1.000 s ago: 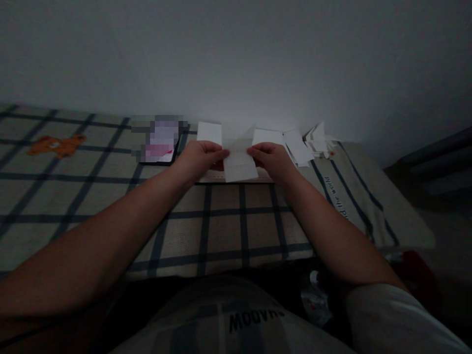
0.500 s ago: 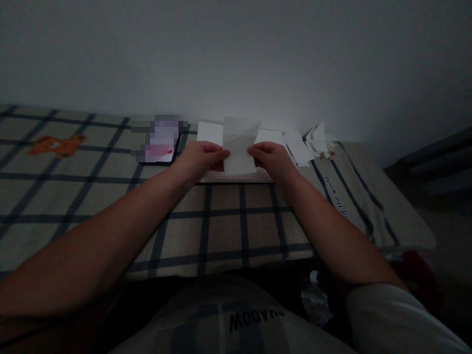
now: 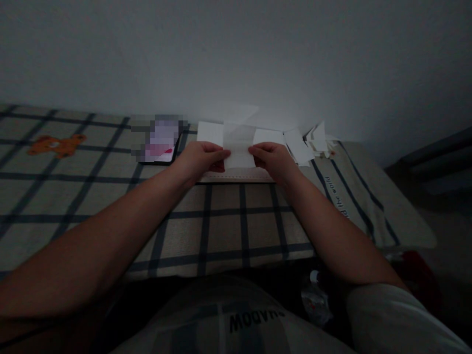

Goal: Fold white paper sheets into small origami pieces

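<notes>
Both hands pinch one white sheet of paper point(image 3: 239, 147) between them, above the far part of a checked tablecloth point(image 3: 221, 221). My left hand point(image 3: 201, 160) grips its left edge and my right hand point(image 3: 273, 160) its right edge. The sheet's upper part rises and bends away toward the wall. Under the hands lies a flat pale pad with a dark border point(image 3: 236, 177).
White sheets point(image 3: 210, 132) lie flat behind the hands, and a loose heap of paper pieces point(image 3: 313, 140) sits at the far right by the wall. A blurred-out flat item point(image 3: 160, 140) lies to the left. An orange bear print point(image 3: 55, 145) marks the cloth far left.
The sheet hung down toward me a second ago; it has been flipped upward and its far end now folds back toward the wall. Both hands stayed in place.
</notes>
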